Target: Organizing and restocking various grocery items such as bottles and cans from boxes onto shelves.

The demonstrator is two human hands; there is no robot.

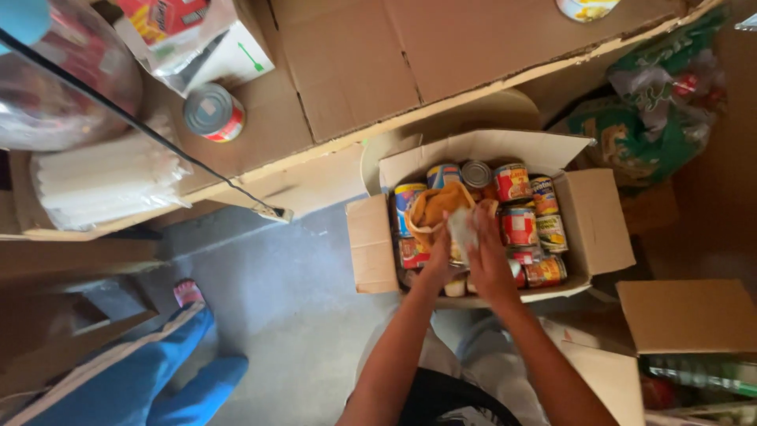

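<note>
A view from above looks down at a person's two bare arms reaching into an open cardboard box on a grey concrete floor. The box is packed with upright tin cans with red, yellow and blue labels. The right hand has its fingers curled around a pale, whitish piece of cloth or paper, held over the middle of the box. The left hand sits just beside it, low among the cans; whether its fingers are gripping anything cannot be told. Touching the pale piece on its far side is an orange mesh bag lying on top of the cans. Beyond the box runs a shelf of flattened cardboard carrying a single tin can and a bundle of white candles in clear plastic. Another person's blue-trousered leg stands at lower left.
</note>
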